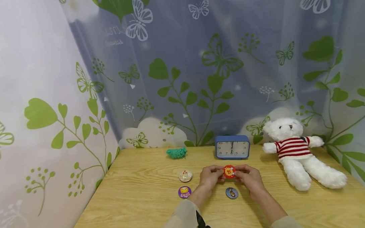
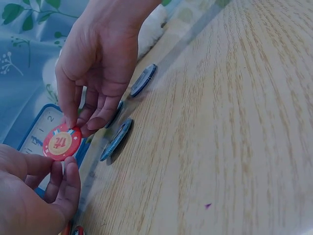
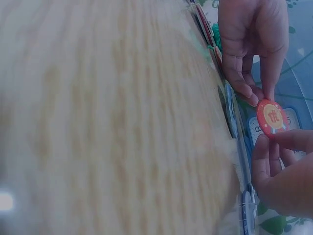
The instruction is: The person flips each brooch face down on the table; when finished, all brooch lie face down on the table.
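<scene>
Both hands hold a round red button badge [image 1: 229, 171] with a yellow centre, its face tilted up, above the table in front of the clock. My left hand [image 1: 209, 178] pinches its left edge between thumb and fingers. The right hand [image 1: 250, 178] pinches the opposite edge, as the left wrist view also shows on the red badge [image 2: 62, 144]. Below the held badge, a blue badge [image 1: 231, 193] lies on the table. Left of the left hand lie a pale badge [image 1: 185, 176] and, nearer, a purple badge [image 1: 184, 192] with a yellow figure.
A blue clock [image 1: 232, 147] stands at the back of the wooden table [image 1: 137, 199], by the patterned curtain. Left of it lies a green bundle [image 1: 176, 153]. A white teddy bear [image 1: 292, 153] in a striped shirt sits at the right. Further badges [image 2: 143, 80] show in the left wrist view.
</scene>
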The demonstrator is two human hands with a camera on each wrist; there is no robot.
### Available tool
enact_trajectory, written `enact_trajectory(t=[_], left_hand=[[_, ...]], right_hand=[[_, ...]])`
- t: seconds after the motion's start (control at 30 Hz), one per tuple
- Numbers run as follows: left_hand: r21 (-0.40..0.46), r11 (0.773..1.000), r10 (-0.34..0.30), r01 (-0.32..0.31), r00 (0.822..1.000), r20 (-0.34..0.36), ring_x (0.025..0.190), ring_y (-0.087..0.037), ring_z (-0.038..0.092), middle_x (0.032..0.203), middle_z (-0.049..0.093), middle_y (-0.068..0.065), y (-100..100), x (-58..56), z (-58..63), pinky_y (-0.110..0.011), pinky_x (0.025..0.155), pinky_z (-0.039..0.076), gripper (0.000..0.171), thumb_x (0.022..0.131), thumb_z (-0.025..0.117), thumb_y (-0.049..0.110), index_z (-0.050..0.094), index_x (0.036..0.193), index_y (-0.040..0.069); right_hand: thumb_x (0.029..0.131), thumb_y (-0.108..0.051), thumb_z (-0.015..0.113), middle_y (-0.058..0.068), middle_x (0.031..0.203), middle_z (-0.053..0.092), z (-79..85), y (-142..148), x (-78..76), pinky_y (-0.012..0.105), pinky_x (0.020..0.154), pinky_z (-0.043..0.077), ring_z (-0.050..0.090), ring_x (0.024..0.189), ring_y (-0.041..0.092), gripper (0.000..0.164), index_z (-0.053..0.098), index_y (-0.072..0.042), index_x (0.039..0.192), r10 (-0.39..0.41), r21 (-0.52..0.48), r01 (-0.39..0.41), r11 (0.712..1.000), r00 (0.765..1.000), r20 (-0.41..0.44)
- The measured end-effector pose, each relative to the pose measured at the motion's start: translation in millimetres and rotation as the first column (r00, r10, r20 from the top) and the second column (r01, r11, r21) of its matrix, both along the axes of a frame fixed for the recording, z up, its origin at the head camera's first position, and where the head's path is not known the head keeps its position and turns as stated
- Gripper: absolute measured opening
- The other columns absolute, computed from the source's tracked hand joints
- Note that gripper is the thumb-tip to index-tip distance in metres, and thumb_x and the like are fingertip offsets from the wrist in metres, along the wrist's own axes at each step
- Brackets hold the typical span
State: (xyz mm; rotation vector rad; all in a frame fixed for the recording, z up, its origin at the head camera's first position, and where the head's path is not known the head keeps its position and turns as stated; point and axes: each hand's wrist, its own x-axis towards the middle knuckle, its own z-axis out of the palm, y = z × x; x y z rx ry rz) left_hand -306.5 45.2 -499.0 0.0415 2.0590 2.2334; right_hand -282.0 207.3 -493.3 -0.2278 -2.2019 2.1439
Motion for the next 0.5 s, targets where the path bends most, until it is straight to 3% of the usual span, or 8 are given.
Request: enact_trajectory(t=[0.5], left_hand=[[0.046, 0.998, -0.049, 0.048, 0.999, 0.021, 0.073, -0.018, 0.071, 0.083, 0.073, -0.016, 0.2, -0.2, 1.9, -0.034, 0.072, 0.066, 0.017, 0.102, 0.059, 0.002, 0.073, 0.104, -0.008]], right_hand=[[0.096, 0.004, 0.062, 0.010, 0.095, 0.066, 3.5, -1.1, -1.0, 0.028, 0.072, 0.064, 0.068, 0.079, 0.016, 0.027, 0.060, 0.015, 0.121, -0.027, -0.003, 0.027, 1.000, 1.000, 0.005]])
